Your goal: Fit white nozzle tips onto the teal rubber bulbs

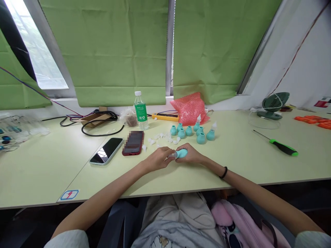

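Near the table's front edge my right hand (190, 154) is closed round a teal bulb (182, 153), which lies tipped on its side. My left hand (161, 158) pinches a translucent white nozzle tip (172, 155) at the bulb's narrow end. Whether the tip is fully seated on the bulb I cannot tell. Beyond my hands stand several teal bulbs (201, 138) with open necks. Two of the group, including the rightmost bulb (210, 134), carry white tips. Loose white tips (152, 141) lie scattered to the left of the group.
Two phones, a dark-red one (133, 143) and a pale one (106, 151), lie left of my hands. Behind are a water bottle (141, 112), a pink bubble-wrap bag (190, 108) and black cables (103, 119). A screwdriver (278, 144) and a small fan (274, 105) are on the right.
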{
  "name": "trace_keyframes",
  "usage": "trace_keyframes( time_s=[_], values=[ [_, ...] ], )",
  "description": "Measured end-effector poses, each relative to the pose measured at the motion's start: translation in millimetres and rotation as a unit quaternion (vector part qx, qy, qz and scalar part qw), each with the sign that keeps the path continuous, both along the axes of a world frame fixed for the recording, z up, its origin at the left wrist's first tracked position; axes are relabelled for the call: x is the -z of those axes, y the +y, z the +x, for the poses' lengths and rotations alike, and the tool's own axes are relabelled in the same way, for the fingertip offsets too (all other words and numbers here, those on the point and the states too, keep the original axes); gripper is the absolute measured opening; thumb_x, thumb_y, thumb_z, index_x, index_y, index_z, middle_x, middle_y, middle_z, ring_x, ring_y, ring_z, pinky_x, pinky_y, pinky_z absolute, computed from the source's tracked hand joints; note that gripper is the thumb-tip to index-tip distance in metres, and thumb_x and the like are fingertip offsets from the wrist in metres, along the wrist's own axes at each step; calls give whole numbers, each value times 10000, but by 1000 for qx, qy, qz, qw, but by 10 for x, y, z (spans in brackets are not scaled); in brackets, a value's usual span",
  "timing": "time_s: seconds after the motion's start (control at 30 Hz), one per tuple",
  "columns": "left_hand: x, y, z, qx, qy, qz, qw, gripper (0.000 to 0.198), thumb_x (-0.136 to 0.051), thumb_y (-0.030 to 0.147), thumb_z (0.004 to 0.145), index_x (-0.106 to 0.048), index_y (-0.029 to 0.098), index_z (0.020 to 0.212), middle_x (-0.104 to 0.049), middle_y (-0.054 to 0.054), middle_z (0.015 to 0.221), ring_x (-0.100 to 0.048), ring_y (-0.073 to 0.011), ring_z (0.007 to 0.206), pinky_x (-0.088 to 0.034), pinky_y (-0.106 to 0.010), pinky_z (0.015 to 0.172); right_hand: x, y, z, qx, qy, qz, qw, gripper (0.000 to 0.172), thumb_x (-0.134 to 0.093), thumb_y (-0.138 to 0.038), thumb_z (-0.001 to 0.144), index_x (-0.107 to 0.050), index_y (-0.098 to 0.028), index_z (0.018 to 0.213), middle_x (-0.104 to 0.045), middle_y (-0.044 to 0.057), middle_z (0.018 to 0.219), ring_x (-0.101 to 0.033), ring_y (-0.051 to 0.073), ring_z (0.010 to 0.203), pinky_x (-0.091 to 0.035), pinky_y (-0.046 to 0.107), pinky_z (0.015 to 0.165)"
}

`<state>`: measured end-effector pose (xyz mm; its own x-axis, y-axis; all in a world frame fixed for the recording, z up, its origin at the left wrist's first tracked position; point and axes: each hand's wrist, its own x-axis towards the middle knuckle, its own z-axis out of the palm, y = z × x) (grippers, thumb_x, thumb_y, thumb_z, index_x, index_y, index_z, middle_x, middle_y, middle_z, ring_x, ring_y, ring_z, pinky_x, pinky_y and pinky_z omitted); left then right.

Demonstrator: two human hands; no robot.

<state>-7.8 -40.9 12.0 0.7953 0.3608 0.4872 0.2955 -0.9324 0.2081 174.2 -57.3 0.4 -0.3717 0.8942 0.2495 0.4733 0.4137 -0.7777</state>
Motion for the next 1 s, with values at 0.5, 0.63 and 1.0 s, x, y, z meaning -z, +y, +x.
trace_keyframes(
  time_s=[0.5, 0.63, 1.0],
  values=[
    [7, 4, 20, 32, 108, 258, 960, 256, -240, 115, 827, -449, 101, 975, -541, -112, 842, -469, -171, 769, -408, -283, 629, -114, 14, 74, -137, 105, -273, 947, 179, -607, -289, 586, -522, -132, 609, -457, -57, 459, -347, 32, 340, -216, 166, 317],
    [-41, 70, 1, 11, 26, 186, 982, 263, -344, 185, 801, -449, 136, 1038, -556, -88, 897, -471, -169, 830, -415, -281, 684, -113, 22, 70, -133, 153, -250, 947, 204, -565, -323, 639, -549, -121, 663, -507, -25, 513, -397, 44, 366, -263, 175, 340],
    [-141, 411, -259, -130, 90, 124, 980, 374, -390, 112, 720, -486, 191, 1072, -511, -68, 995, -403, -200, 893, -378, -335, 740, -15, 155, 163, 3, 252, -145, 957, 188, -603, -270, 624, -575, -115, 726, -569, 30, 613, -503, 98, 483, -359, 211, 432]
  ],
)
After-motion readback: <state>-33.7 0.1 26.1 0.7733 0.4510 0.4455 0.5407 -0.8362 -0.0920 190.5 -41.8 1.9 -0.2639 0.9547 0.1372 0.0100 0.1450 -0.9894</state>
